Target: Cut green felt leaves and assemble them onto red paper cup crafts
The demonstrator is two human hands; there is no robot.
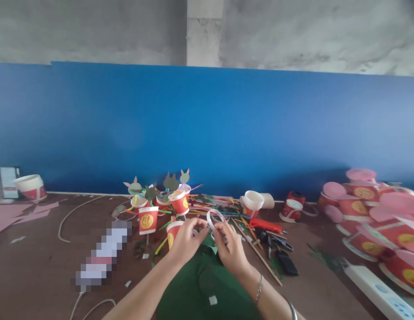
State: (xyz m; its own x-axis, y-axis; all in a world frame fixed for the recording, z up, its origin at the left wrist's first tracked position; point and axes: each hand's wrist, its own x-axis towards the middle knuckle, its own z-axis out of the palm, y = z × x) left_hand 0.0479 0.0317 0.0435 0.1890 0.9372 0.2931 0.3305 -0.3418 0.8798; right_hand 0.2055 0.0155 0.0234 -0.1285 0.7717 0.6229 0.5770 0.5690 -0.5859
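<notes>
As right hand [232, 250] holds one hoop [209, 217] | left hand [188, 240] beside | two bracelets [259, 289]

A blue partition [207, 129] spans the view, with a grey concrete wall [293, 35] and a paler pillar [205, 40] above it. On the dark brown surface [36, 266], pink paper sheets [10, 215] lie at the far left, near a looping white cable [59, 229]. At the right, red paper cups with pink discs [356, 208] crowd together beyond a white power strip [376, 289].
</notes>
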